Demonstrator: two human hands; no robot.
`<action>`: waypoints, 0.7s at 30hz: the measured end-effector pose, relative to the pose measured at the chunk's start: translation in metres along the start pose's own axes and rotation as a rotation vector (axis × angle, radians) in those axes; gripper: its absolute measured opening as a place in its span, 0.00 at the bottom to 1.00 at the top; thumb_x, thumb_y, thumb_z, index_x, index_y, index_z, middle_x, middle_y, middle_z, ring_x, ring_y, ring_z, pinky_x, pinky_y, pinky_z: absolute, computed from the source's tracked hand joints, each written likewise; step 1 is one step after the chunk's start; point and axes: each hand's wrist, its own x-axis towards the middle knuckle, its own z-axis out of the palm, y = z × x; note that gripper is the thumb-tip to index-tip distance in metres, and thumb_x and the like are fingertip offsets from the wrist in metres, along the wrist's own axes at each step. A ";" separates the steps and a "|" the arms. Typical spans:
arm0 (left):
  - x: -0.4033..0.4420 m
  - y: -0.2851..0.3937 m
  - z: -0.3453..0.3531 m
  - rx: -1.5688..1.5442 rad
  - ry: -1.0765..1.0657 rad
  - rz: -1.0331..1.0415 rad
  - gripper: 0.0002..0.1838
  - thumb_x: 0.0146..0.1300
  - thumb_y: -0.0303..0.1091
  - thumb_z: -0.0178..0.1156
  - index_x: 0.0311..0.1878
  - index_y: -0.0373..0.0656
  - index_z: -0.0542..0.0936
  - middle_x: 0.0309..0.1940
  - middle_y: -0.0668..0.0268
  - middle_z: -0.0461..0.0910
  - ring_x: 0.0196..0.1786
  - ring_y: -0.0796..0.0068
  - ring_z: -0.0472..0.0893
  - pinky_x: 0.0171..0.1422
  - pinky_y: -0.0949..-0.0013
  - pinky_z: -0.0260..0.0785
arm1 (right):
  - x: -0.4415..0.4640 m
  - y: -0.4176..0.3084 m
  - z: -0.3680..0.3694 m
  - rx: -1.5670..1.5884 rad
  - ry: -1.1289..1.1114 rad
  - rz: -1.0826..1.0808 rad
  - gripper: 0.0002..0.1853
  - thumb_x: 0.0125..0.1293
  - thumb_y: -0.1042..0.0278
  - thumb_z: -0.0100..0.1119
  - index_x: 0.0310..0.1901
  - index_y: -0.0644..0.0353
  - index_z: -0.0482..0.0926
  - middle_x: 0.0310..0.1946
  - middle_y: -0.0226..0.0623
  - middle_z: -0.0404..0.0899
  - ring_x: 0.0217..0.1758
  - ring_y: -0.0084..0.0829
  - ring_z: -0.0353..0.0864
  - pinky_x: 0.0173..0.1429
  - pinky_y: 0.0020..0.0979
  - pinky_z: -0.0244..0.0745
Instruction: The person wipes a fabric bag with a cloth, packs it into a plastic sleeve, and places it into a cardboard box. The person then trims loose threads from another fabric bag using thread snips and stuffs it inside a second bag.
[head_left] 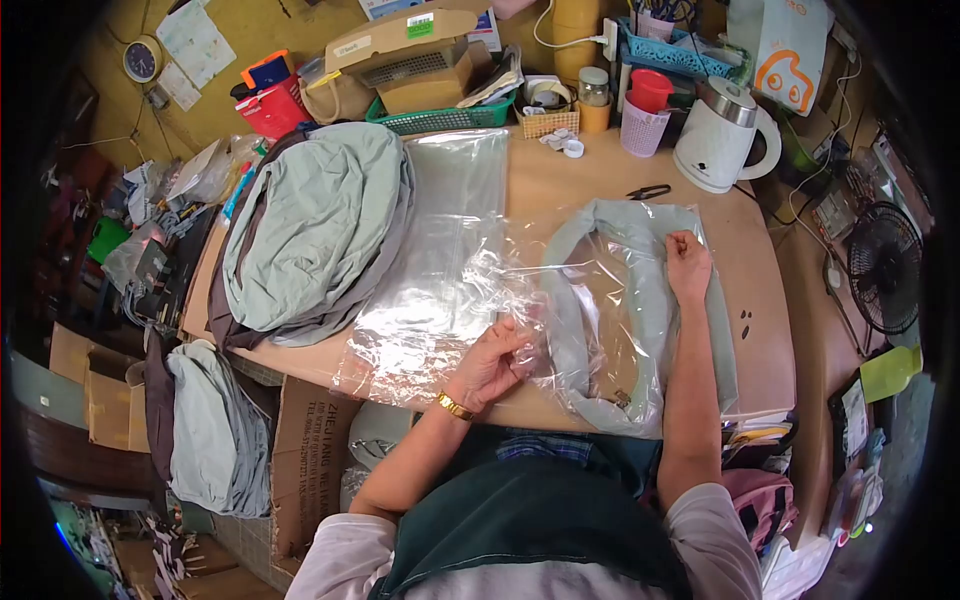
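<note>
A clear plastic bag lies on the table in front of me, with a pale grey-green fabric piece looped into a ring inside it. My left hand pinches the bag's loose film at its left side. At the ring's upper right, my right hand has its fingers curled on the fabric; whether bag film lies between them is hard to see. Left of the ring, a stack of flat clear bags shines in the light. Beyond it is a pile of folded grey-green and dark fabric pieces.
Small black snips lie behind the ring. A white kettle, a pink cup and a green basket line the back. A black fan stands right. More fabric and a cardboard box are below left.
</note>
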 end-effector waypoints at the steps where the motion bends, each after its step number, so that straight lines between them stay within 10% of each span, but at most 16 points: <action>1: 0.000 0.001 0.003 -0.002 -0.001 -0.004 0.19 0.67 0.30 0.61 0.59 0.42 0.73 0.48 0.64 0.80 0.49 0.72 0.80 0.50 0.68 0.76 | 0.001 0.001 0.000 -0.003 0.001 -0.001 0.08 0.64 0.67 0.62 0.37 0.63 0.81 0.29 0.42 0.84 0.30 0.36 0.84 0.38 0.34 0.76; 9: -0.045 0.029 0.013 0.248 0.119 0.225 0.18 0.65 0.27 0.62 0.58 0.41 0.73 0.47 0.64 0.81 0.46 0.72 0.82 0.51 0.69 0.76 | 0.006 0.016 0.005 0.013 0.004 -0.025 0.08 0.64 0.66 0.62 0.37 0.62 0.81 0.27 0.42 0.83 0.29 0.36 0.83 0.37 0.34 0.76; 12: -0.067 0.039 0.033 0.403 0.468 0.222 0.19 0.63 0.24 0.63 0.57 0.43 0.74 0.45 0.65 0.81 0.44 0.75 0.82 0.49 0.68 0.78 | 0.006 0.009 0.001 -0.016 -0.030 -0.008 0.09 0.64 0.65 0.62 0.37 0.62 0.81 0.28 0.43 0.83 0.30 0.37 0.84 0.37 0.35 0.76; 18: -0.114 0.095 -0.019 0.788 0.985 0.867 0.08 0.67 0.24 0.58 0.46 0.46 0.73 0.31 0.78 0.67 0.31 0.88 0.63 0.33 0.82 0.57 | 0.005 -0.002 0.004 -0.167 -0.050 0.038 0.15 0.67 0.56 0.59 0.39 0.62 0.81 0.32 0.45 0.84 0.37 0.46 0.84 0.43 0.42 0.76; 21: -0.096 0.109 0.038 1.261 0.864 1.075 0.09 0.65 0.20 0.57 0.47 0.40 0.75 0.38 0.71 0.73 0.40 0.83 0.70 0.46 0.77 0.65 | 0.011 0.003 0.014 -0.255 -0.092 0.081 0.19 0.68 0.51 0.57 0.44 0.61 0.80 0.40 0.47 0.84 0.44 0.50 0.83 0.49 0.44 0.76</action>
